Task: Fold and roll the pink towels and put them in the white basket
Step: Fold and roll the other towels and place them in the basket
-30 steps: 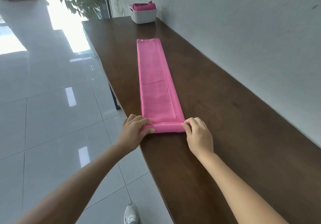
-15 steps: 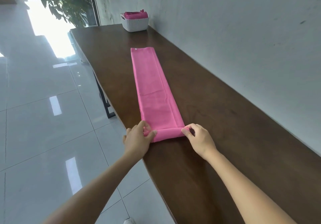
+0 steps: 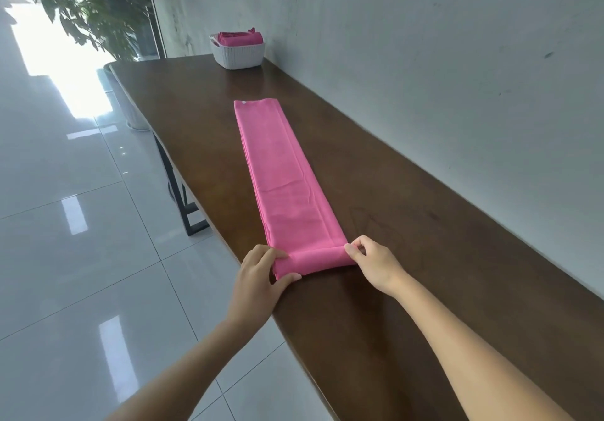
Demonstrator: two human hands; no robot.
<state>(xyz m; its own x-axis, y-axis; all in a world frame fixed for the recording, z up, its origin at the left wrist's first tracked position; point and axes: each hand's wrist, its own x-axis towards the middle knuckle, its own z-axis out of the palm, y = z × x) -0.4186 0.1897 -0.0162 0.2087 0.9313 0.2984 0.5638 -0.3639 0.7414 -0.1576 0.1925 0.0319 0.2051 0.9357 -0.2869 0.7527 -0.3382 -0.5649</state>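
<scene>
Pink towel (image 3: 283, 172), pinched at its rolled near end by left hand (image 3: 258, 277) and right hand (image 3: 376, 262), is laid lengthwise toward the white basket (image 3: 238, 52) filled with rolled pink towels (image 3: 241, 37).

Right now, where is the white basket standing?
In the head view, the white basket stands at the far end of the wooden table, against the wall, beyond the pink towel.

Rolled a little further up the pink towel (image 3: 287, 185): near end now a thicker roll than a second ago, flat strip shorter. Left hand (image 3: 261, 277) shifted, thumb under the roll's near edge; right hand (image 3: 372, 262) pinching the other end.
</scene>
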